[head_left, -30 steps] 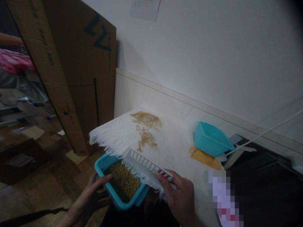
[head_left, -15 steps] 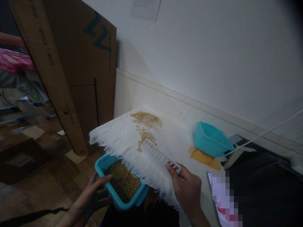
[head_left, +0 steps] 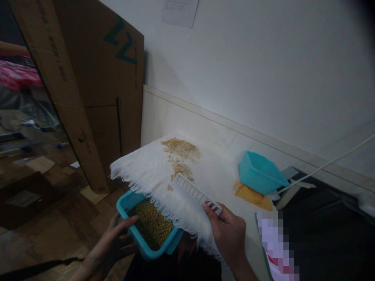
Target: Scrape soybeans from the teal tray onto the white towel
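- Our left hand [head_left: 113,238] grasps the near-left side of a blue tub [head_left: 155,254], thumb hooked over the rim and the other fingers outside it.
- We have that tub tilted under the fringed edge of a white cloth [head_left: 137,162], with many tan beans [head_left: 155,224] inside.
- Our right hand [head_left: 230,232] pinches one end of a white slotted strip [head_left: 187,195], its fingers closed on the plastic above the cloth.
- The strip's far end is just beside the nearer of two loose bean patches [head_left: 181,170]; we cannot tell whether it touches them. The farther patch lies close to the wall.
- To the right we see an angled blue basin [head_left: 262,173] next to a yellow-orange item [head_left: 253,196], with a pixelated screen [head_left: 275,246] nearer us.
- A tall cardboard box [head_left: 96,78] stands at left, and a paper sheet [head_left: 180,11] hangs on the wall [head_left: 249,58].
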The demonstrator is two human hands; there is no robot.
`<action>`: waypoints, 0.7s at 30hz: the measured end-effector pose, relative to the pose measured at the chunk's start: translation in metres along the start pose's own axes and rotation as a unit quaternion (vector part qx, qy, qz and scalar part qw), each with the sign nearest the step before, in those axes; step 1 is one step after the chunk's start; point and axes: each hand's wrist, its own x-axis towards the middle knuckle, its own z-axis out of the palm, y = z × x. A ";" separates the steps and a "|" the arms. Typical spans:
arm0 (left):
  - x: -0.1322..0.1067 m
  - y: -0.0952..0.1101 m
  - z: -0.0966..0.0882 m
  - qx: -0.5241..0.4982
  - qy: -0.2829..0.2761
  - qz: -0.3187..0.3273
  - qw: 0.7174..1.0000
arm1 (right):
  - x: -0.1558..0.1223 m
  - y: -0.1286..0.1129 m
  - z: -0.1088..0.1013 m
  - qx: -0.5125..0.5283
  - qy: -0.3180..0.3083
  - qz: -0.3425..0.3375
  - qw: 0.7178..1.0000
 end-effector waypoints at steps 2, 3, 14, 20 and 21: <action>0.000 -0.001 0.000 0.016 -0.001 0.008 1.000 | -0.001 0.001 -0.001 0.001 -0.002 -0.004 1.000; 0.000 -0.002 0.000 0.026 -0.003 0.014 1.000 | -0.002 0.001 -0.001 0.002 -0.004 -0.004 1.000; -0.001 0.000 0.001 0.035 -0.002 0.022 0.999 | 0.001 -0.006 0.007 0.026 0.001 -0.019 0.999; -0.004 0.002 0.002 0.034 -0.001 0.042 0.999 | 0.003 -0.008 0.015 0.034 0.001 -0.045 0.998; -0.004 0.003 0.002 0.034 0.001 0.045 0.998 | 0.003 -0.007 0.015 0.030 0.001 -0.052 0.998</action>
